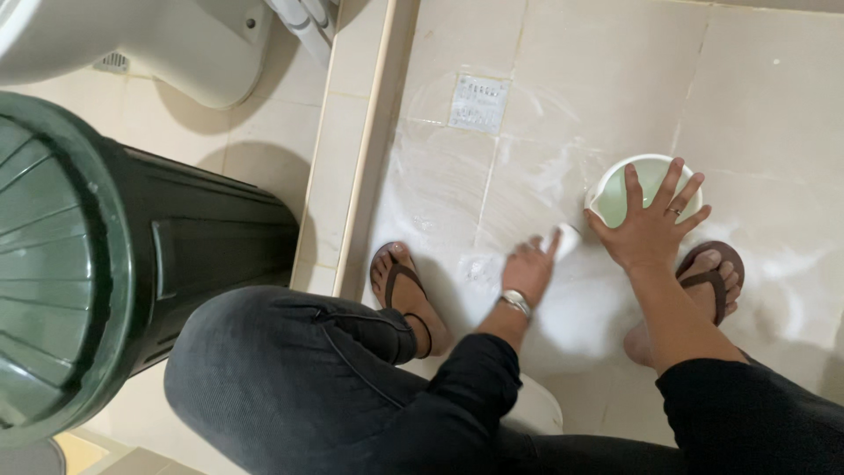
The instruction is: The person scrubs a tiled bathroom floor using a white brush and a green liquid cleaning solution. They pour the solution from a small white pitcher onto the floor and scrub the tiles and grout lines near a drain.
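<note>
The right hand (652, 224) lies spread over a pale bowl (646, 189). The left hand (528, 266) pinches a white pad (565, 239) on the soapy floor (492, 176), mid-scrub; next, firm strokes.

We see a pale green bowl (648, 180) with a white rim on cream tiles (774, 97) smeared with whitish streaks. Our sandals (712, 264) are brown, our trousers (299, 378) charcoal grey, and the ribbed bin (97, 264) is dark green.

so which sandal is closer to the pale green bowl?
The sandal on the right foot, just below the bowl that the right hand covers. The other sandal sits far left, near the raised tile step.
</note>
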